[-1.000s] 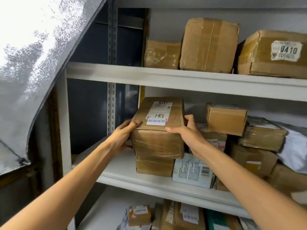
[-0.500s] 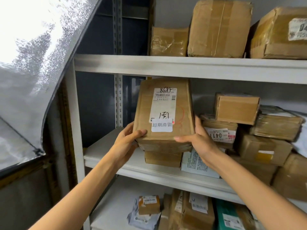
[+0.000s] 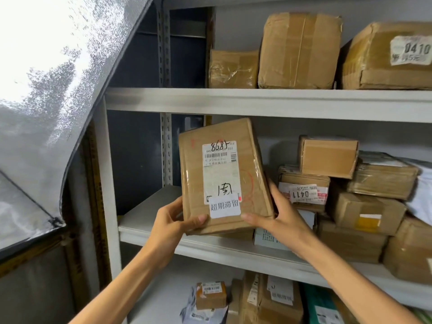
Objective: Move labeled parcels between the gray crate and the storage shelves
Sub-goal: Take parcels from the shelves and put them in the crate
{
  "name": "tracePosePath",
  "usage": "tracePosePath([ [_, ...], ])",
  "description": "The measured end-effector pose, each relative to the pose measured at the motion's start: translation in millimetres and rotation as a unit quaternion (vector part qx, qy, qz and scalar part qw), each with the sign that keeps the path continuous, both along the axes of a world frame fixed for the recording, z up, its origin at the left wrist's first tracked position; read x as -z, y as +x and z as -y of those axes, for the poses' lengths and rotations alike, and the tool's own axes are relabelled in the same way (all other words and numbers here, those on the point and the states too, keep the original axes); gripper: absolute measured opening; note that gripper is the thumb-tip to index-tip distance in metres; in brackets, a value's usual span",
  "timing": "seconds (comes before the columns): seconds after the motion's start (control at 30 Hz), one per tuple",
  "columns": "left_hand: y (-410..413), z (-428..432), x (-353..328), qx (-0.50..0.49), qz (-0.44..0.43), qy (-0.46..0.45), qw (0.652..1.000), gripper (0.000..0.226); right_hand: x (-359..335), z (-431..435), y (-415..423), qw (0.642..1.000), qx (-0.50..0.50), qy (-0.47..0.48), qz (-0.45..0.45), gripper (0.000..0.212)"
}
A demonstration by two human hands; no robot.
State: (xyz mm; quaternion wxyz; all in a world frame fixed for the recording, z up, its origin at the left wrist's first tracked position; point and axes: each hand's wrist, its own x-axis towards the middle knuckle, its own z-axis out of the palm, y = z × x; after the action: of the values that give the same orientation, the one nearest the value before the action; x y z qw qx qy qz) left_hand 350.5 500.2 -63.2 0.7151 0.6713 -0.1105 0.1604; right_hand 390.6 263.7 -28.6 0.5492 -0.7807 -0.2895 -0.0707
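I hold a flat brown cardboard parcel [image 3: 194,178] with a white shipping label, handwritten "8685" and a white sticker, tilted up so its labelled face shows. My left hand [image 3: 174,222] grips its lower left corner, thumb on the front. My right hand [image 3: 278,212] grips its lower right edge, thumb on the front. The parcel hangs in front of the middle storage shelf [image 3: 149,226], just above a brown box [image 3: 240,235] lying on it. The gray crate is not in view.
Stacked brown parcels, one marked "0411" [image 3: 304,192], fill the middle shelf to the right. The upper shelf [image 3: 233,101] carries three brown boxes, one marked "0410" [image 3: 392,57]. More parcels [image 3: 210,295] lie on the lower shelf. A frosted window [image 3: 46,78] is at left.
The parcel has been lifted off the stack and tipped up towards me, its label now facing the camera. Both hands slid to its lower corners.
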Motion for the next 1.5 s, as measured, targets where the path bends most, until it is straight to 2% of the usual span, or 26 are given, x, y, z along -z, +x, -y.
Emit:
tracePosePath([
  [0.1, -11, 7, 6, -0.007, 0.018, 0.016, 1.0, 0.05, 8, 7, -9, 0.999, 0.015, 0.007, 0.036, 0.073],
  [0.23, -23, 19, -1, 0.003, 0.045, 0.033, 0.998, 0.047, 8, 22, -23, 0.998, 0.021, 0.023, 0.057, 0.076],
  [0.4, -32, 42, -20, 0.03, 0.078, 0.06, 0.995, 0.057, -3, 51, -45, 0.994, 0.051, 0.027, 0.093, 0.086],
  [0.57, -39, 77, -18, 0.07, 0.072, 0.064, 0.993, 0.058, 6, 87, -73, 0.99, 0.089, 0.034, 0.1, 0.091],
  [0.8, -42, 164, -2, 0.182, 0.057, 0.056, 0.98, 0.063, 29, 170, -130, 0.975, 0.206, 0.044, 0.068, 0.072],
  [0.9, -40, 215, 3, 0.251, 0.062, 0.067, 0.964, 0.06, 41, 212, -163, 0.957, 0.277, 0.054, 0.058, 0.074],
  [1.03, -42, 297, 16, 0.337, 0.054, 0.085, 0.936, 0.063, 65, 274, -214, 0.916, 0.394, 0.048, 0.059, 0.089],
  [1.17, -58, 392, 37, 0.44, 0.037, 0.095, 0.892, 0.063, 85, 330, -281, 0.865, 0.499, 0.047, 0.036, 0.102],
  [1.37, -124, 530, 85, 0.581, 0.014, 0.103, 0.807, 0.066, 124, 388, -395, 0.757, 0.651, 0.054, 0.012, 0.113],
  [1.5, -179, 609, 108, 0.653, 0.012, 0.13, 0.746, 0.056, 153, 416, -467, 0.685, 0.725, 0.064, -0.003, 0.105],
])
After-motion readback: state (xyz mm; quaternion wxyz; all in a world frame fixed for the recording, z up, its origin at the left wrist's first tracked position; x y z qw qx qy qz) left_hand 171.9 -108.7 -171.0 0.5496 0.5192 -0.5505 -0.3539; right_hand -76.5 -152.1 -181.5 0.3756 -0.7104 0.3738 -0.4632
